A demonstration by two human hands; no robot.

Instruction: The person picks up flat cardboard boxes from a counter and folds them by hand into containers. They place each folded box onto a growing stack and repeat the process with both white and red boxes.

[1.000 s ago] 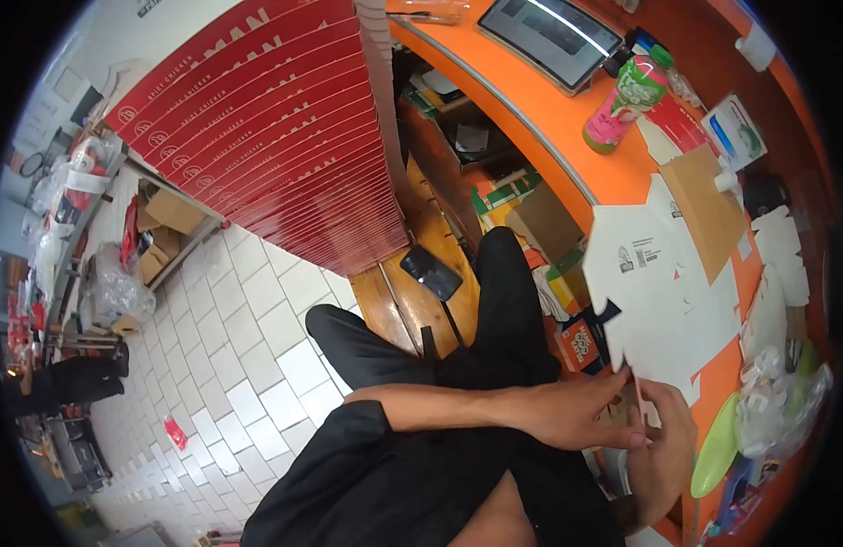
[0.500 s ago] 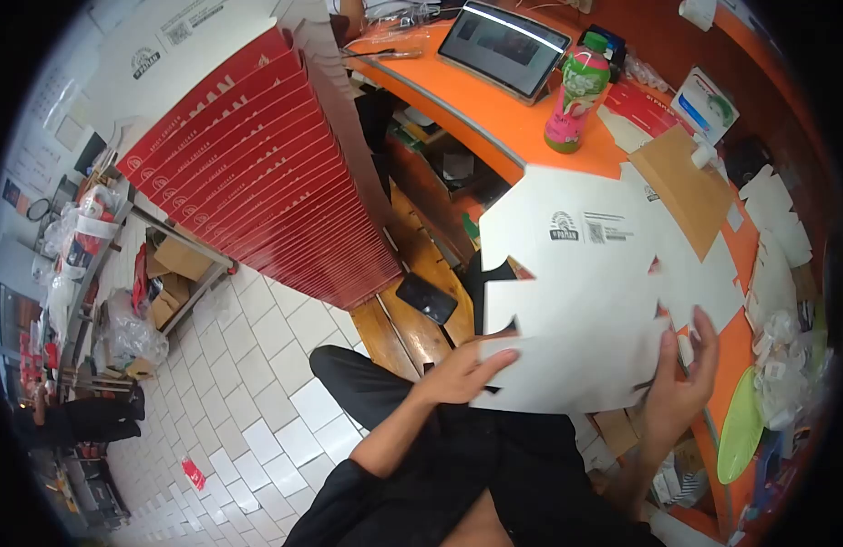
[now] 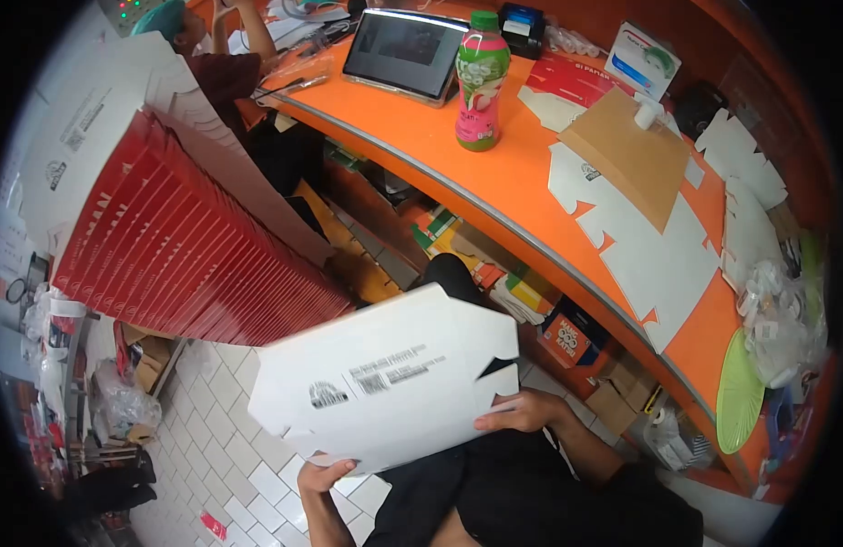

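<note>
While both hands hold a white card sheet point(image 3: 399, 356) in front of the body, its far edge hangs with no hand under it. Left hand point(image 3: 328, 475): thumb on top of the near left edge, fingers hidden beneath. Right hand point(image 3: 525, 412): closed about the near right corner, just beside a dark notch. Grip narrow on both sides, card between; how firm, cannot tell.

Risks, as judged: held only along the near side, the sheet could sag or tip should one thumb slacken. Cut flap by the right hand looks the weak point; uneven pressure might crease or tear it. Far left edge overlaps the tall stack of red card point(image 3: 189, 251) in view; touching or apart, unclear. A wide swing could catch the stack and set it shifting.

Materials: sheet matt, stiff-looking, corners cut at angles, small black print. One layer or several, cannot tell. Stack glossy, edges in close ridges. Counter point(image 3: 513, 178) smooth orange, grey edging. On it: notched white cards point(image 3: 654, 283), partly under a flat brown sheet point(image 3: 627, 155); waisted bottle point(image 3: 483, 91), green cap, upright; tablet point(image 3: 405, 53) propped at a slant. Nearer, a ribbed lime-green oval point(image 3: 740, 397) beside crumpled clear bags point(image 3: 775, 319).
</note>
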